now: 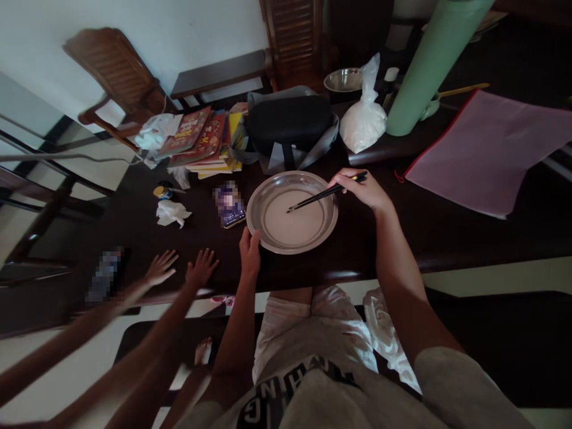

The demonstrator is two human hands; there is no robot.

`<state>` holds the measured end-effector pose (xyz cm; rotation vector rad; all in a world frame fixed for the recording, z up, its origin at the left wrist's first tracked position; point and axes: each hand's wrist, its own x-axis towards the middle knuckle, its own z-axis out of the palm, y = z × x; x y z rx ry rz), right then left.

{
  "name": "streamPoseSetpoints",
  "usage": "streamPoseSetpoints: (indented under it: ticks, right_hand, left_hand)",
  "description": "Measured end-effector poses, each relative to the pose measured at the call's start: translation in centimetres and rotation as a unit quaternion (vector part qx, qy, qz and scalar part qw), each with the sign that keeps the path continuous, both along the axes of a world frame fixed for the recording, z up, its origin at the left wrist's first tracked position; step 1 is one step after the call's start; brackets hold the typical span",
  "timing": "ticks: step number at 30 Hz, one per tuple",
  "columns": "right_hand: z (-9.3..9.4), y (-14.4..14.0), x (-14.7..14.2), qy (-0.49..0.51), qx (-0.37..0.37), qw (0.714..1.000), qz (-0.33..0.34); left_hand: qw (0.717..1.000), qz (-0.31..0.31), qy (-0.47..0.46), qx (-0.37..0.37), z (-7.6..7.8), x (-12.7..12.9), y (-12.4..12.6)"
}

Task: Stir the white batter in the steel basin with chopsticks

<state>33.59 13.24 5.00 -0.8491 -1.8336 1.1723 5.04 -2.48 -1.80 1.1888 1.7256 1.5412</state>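
Note:
A round metal pan (329, 221) holding pale liquid sits on the dark table (447, 232) in front of me. My left hand (249, 252) grips the pan's near left rim. My right hand (361, 188) holds a pair of dark chopsticks (322, 195) by their upper ends, at the pan's far right. The tips of the chopsticks reach into the liquid near the pan's middle.
Another person's two hands (181, 267) lie flat on the table edge at my left. A phone (230, 207), a crumpled tissue (171, 213), stacked books (203, 142), a black bag (289, 124), a white powder bag (363, 122), a green roll (429, 65) and a pink folder (491, 149) surround the pan.

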Motion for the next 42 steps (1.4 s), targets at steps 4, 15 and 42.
streamPoseSetpoints:
  ticks: [4, 15, 42]
  right_hand:
    - [0.0, 0.1, 0.6, 0.034, -0.024, 0.998, -0.051]
    - [-0.2, 0.2, 0.4, 0.023, -0.003, 0.999, -0.043]
    - [-0.1, 0.1, 0.4, 0.061, -0.019, 0.996, -0.055]
  left_hand:
    - [1.000, -0.001, -0.009, 0.001, -0.2, 0.0, 0.0]
    - [1.000, -0.007, -0.021, 0.008, -0.7, -0.3, 0.1]
    - [1.000, 0.003, 0.004, -0.007, 0.1, 0.0, -0.2]
